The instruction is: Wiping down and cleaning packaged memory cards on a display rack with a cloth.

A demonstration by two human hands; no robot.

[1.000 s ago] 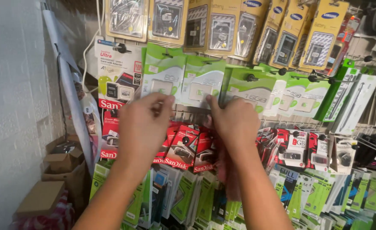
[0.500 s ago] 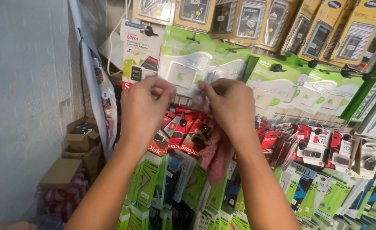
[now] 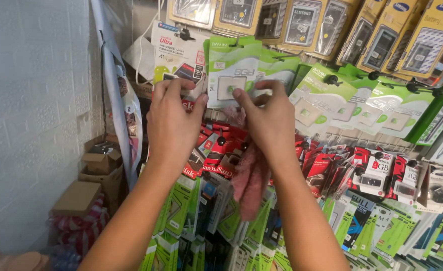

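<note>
Your left hand (image 3: 173, 120) and right hand (image 3: 266, 118) are raised side by side, fingers curled; each pinches a lower corner of the green-and-white memory card pack (image 3: 231, 75), steadying it flat where it hangs. A pink cloth (image 3: 251, 178) dangles from under your right hand, apparently tucked in its grip. Behind hang red flash drive packs (image 3: 219, 155), and yellow battery packs (image 3: 301, 22) higher on the display wall.

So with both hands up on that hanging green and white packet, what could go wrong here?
The green and white packet is pinched only at its lower corners by the left hand and right hand, so it might tear at its hook hole. The pink cloth dangling under the right hand could snag the red packets on their pegs.
</note>
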